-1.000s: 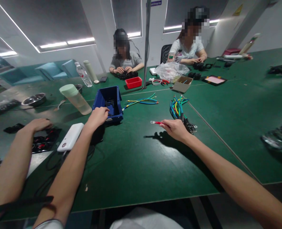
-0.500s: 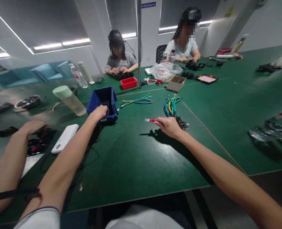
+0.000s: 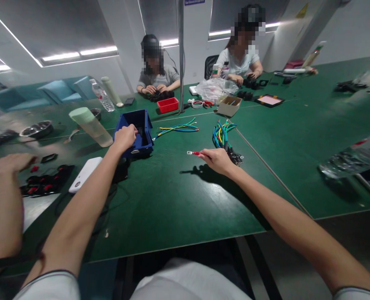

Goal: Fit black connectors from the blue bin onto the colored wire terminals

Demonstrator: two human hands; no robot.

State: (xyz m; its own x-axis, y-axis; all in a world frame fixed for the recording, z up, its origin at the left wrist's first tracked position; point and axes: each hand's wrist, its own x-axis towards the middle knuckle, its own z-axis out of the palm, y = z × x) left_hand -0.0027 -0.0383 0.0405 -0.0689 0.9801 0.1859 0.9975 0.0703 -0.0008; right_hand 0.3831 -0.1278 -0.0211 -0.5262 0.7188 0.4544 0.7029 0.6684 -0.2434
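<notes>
Red wire [image 3: 196, 153] juts leftward from my right fingers [image 3: 205, 154], pinched closed on it; my left fingers [image 3: 134, 130] bend over the blue bin [image 3: 145, 148], their hold hidden.

- The left hand [image 3: 125, 136] has shifted higher or farther back at the blue bin [image 3: 145, 148].
- A co-worker's hand [image 3: 14, 162] has moved left, off the black-and-red parts [image 3: 49, 181].
</notes>
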